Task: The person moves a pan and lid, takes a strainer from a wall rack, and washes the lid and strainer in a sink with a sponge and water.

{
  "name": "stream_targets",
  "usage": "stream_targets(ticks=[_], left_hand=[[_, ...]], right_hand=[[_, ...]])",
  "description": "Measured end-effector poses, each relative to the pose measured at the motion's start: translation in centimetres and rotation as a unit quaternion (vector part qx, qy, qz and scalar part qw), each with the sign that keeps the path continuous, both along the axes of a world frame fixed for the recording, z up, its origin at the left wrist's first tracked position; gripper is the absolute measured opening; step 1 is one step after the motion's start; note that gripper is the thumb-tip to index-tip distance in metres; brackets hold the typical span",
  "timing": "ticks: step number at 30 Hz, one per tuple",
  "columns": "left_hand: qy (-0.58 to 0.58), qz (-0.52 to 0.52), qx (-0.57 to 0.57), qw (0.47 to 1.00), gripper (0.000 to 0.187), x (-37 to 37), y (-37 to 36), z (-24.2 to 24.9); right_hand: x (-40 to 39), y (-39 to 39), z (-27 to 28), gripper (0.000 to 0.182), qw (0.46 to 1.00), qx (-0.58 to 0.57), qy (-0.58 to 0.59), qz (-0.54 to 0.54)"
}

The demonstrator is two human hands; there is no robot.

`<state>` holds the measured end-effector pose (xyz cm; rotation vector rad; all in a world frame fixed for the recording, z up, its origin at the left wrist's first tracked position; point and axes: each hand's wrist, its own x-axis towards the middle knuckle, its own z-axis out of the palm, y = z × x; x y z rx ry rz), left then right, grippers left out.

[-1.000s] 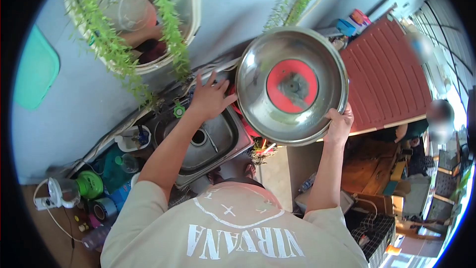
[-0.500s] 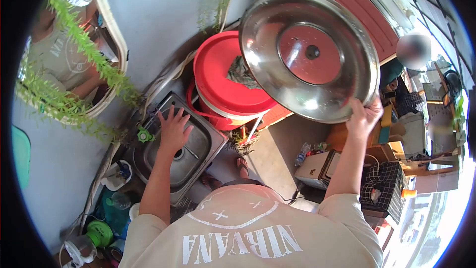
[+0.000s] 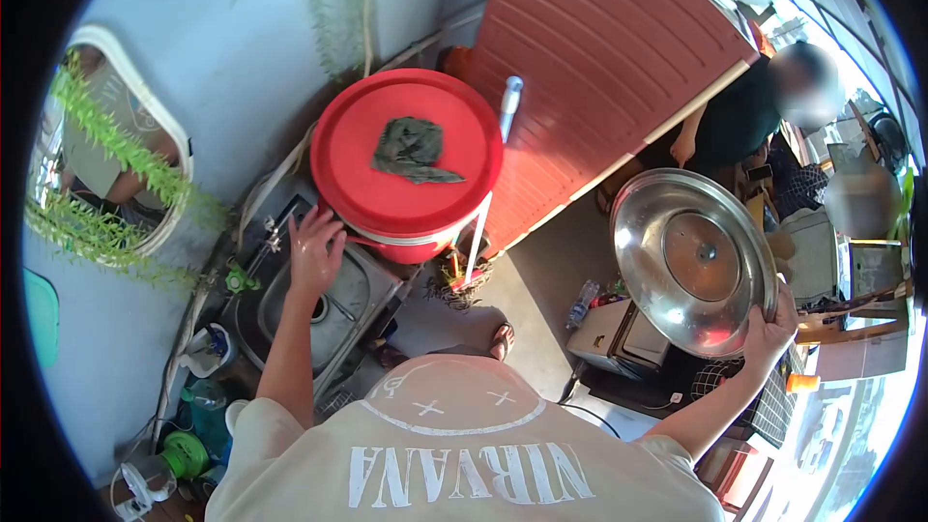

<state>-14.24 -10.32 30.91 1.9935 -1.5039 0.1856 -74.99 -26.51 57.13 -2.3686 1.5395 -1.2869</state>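
Observation:
Out to the right, my right hand (image 3: 770, 327) grips the rim of a wide, shiny steel basin (image 3: 646, 275), tilted so that its round inside faces me. My left hand (image 3: 314, 256) is over the steel sink (image 3: 360, 285), fingers spread and nothing in them. Its fingertips are close to the red bucket (image 3: 406, 249) standing beside the sink. On the bucket's red lid (image 3: 338, 135) lies a crumpled dark green cloth (image 3: 408, 147). A tap (image 3: 271, 235) is fixed at the sink's wall side, near a green valve handle (image 3: 240, 277).
A large red ribbed panel (image 3: 590, 68) stands behind the bucket. At the upper right is another person in dark clothes (image 3: 739, 126), one arm hanging down. A plastic bottle (image 3: 583, 302) lies near a pale box-like appliance (image 3: 609, 338). A mirror (image 3: 116, 150) hangs on the left wall.
The steel basin has moved right and down in my right hand, uncovering the bucket lid, cloth and red panel. My view has turned right. My left hand stays open over the sink.

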Motion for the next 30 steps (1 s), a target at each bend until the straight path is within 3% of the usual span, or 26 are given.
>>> stream_targets(ticks=[2,4,5,7,9,11,14,17,19,22,23,25,27,30], left_hand=[[-0.014,-0.002,0.007,1.000,0.019,-1.9,-3.8,1.4],[0.076,0.175,-0.017,0.982,0.021,-2.8,-6.5,0.8],[0.073,0.196,-0.016,0.978,0.021,-3.6,-7.4,1.4],[-0.123,0.220,-0.104,0.962,0.025,-5.8,-10.1,2.5],[-0.090,0.163,-0.089,0.978,0.037,-10.1,-13.2,5.5],[-0.103,0.094,0.021,0.990,0.051,-11.6,-16.8,4.4],[-0.141,0.104,0.108,0.979,0.057,-8.5,-20.9,-1.7],[-0.114,0.169,0.072,0.976,0.058,-3.6,-23.1,-1.9],[0.003,0.343,0.025,0.939,0.054,-1.1,-24.9,-1.4],[-0.008,0.384,-0.049,0.922,0.039,1.7,-28.2,-2.2],[-0.007,0.386,-0.046,0.921,0.039,2.1,-29.6,-2.7],[0.031,0.279,-0.088,0.956,0.023,1.4,-32.5,-3.9],[0.004,0.159,-0.094,0.983,0.017,-2.5,-33.2,-3.8],[-0.028,0.077,-0.021,0.996,0.020,-10.0,-31.2,-0.8]], right_hand=[[-3.6,-1.8,-1.7,0.044,0.998,0.047,-0.011,-0.030],[-6.4,-4.6,-3.5,0.047,0.992,0.087,-0.050,-0.073],[-7.6,-6.0,-3.9,0.047,0.993,0.089,-0.032,-0.077],[-9.7,-9.2,-5.3,0.047,0.994,0.075,-0.028,-0.073],[-12.0,-12.5,-7.5,0.046,0.995,0.068,-0.040,-0.055],[-14.4,-16.0,-9.7,0.043,0.996,0.025,0.042,-0.075],[-16.1,-19.8,-11.9,0.040,0.991,0.010,0.061,-0.115],[-17.2,-22.6,-13.5,0.037,0.991,-0.013,0.040,-0.125],[-17.8,-24.3,-14.4,0.034,0.990,-0.037,0.034,-0.129],[-18.9,-27.2,-16.7,0.033,0.987,-0.036,0.019,-0.153],[-19.5,-28.3,-17.6,0.033,0.986,-0.045,0.009,-0.158],[-19.8,-29.8,-19.0,0.033,0.984,-0.062,-0.012,-0.169],[-20.7,-31.7,-20.8,0.034,0.981,-0.065,-0.005,-0.185],[-19.4,-34.0,-21.2,0.035,0.976,-0.051,-0.022,-0.211]])
